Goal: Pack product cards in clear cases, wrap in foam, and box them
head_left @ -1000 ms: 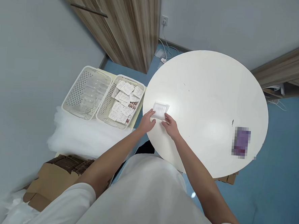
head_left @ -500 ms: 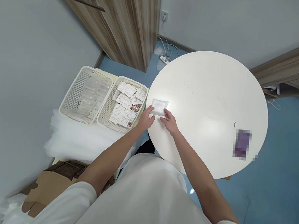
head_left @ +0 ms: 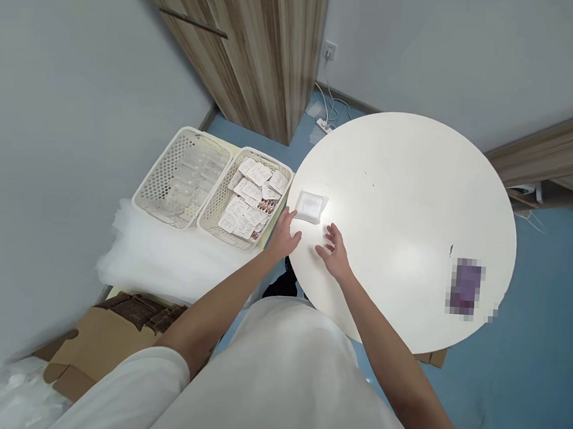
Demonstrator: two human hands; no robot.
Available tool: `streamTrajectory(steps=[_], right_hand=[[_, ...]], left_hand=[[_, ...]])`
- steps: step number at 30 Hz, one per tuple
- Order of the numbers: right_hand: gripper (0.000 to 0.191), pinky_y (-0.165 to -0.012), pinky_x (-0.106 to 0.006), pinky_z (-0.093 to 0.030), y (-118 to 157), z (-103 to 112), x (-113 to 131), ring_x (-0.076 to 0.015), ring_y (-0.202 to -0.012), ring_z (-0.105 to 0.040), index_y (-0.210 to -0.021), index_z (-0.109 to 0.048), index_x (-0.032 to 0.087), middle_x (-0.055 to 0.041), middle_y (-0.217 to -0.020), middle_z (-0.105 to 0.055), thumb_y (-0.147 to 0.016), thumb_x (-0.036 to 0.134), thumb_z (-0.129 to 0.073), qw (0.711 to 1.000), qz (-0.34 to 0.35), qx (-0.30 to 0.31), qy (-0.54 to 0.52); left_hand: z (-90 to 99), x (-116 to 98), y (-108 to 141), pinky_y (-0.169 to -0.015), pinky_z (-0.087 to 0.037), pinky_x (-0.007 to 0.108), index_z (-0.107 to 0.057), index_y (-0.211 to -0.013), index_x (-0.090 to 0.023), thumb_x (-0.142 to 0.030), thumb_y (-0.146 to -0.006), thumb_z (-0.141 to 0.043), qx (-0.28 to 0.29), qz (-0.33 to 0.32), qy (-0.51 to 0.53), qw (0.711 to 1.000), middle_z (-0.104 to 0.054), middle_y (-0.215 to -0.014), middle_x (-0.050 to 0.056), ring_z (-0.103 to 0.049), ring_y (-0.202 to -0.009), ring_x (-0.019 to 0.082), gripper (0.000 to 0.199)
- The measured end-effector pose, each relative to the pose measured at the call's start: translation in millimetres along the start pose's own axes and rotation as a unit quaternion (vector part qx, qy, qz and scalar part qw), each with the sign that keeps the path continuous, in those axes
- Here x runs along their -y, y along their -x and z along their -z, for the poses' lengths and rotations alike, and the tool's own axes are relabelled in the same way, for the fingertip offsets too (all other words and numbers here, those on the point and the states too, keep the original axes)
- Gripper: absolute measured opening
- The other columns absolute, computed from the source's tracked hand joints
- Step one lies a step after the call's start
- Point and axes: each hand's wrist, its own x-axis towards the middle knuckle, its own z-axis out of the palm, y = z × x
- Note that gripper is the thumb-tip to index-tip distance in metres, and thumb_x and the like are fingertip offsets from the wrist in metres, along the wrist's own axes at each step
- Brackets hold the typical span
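Note:
A small white translucent wrapped packet (head_left: 310, 207) lies flat near the left edge of the round white table (head_left: 414, 183). My left hand (head_left: 284, 236) is at the packet's lower left corner with its fingers apart; whether a fingertip touches the packet I cannot tell. To the packet's lower right, my right hand (head_left: 335, 251) is held over the table, fingers spread and curved, apart from the packet and holding nothing. What the wrapping covers cannot be made out.
Left of the table, one white basket (head_left: 203, 216) holds printed cards and another (head_left: 145, 190) clear plastic pieces. White sheeting (head_left: 157, 258) and a cardboard box (head_left: 98, 345) lie nearer. A blurred purple object (head_left: 466, 287) rests at the table's right. A power strip (head_left: 324, 125) is on the floor.
My right hand has come off the packet and drawn back toward the lower right. The left hand has slid slightly down, fingers wider apart. The whole view has shifted a little.

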Motion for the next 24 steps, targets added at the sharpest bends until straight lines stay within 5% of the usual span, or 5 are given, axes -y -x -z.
streamTrajectory(steps=[7,14,19,24], right_hand=[[0.063,-0.085,-0.040,-0.044,50,28,-12,-0.0164,-0.092,-0.056,-0.133,-0.024,0.028,-0.0098,-0.130,-0.043,-0.076,0.034,-0.052,1.000,-0.018,0.018,0.004],[0.058,-0.079,-0.038,-0.047,79,45,-21,-0.0131,-0.076,-0.057,-0.129,-0.030,0.026,-0.0079,-0.117,-0.053,-0.075,0.032,-0.051,0.999,0.022,0.043,0.013],[0.050,-0.073,-0.035,-0.048,92,45,-25,-0.0138,-0.073,-0.057,-0.120,-0.041,0.023,-0.0065,-0.103,-0.059,-0.074,0.034,-0.052,0.995,0.031,0.099,0.009],[0.041,-0.074,-0.034,-0.048,96,30,-20,-0.0144,-0.073,-0.057,-0.110,-0.049,0.020,-0.0060,-0.093,-0.062,-0.073,0.037,-0.052,0.986,0.055,0.156,0.011]], left_hand=[[-4.2,-17,51,-0.102,-0.032,0.041,-0.041,-0.122,-0.021,-0.026,-0.079,-0.048,-0.016,0.018,-0.008,1.000,-0.031,-0.138,0.009,-0.030,-0.128,0.023,0.044],[-24.7,-42,110,-0.093,-0.042,0.036,-0.050,-0.113,-0.021,-0.025,-0.079,-0.047,-0.038,0.069,0.033,0.996,-0.047,-0.127,0.006,-0.045,-0.116,0.020,0.034],[-38.3,-49,150,-0.085,-0.047,0.033,-0.053,-0.108,-0.019,-0.029,-0.080,-0.049,-0.045,0.117,0.114,0.986,-0.060,-0.111,0.007,-0.057,-0.098,0.018,0.031],[-28.0,-50,180,-0.083,-0.048,0.033,-0.054,-0.108,-0.020,-0.030,-0.079,-0.050,-0.081,0.139,0.129,0.979,-0.063,-0.105,0.007,-0.060,-0.093,0.017,0.030]])
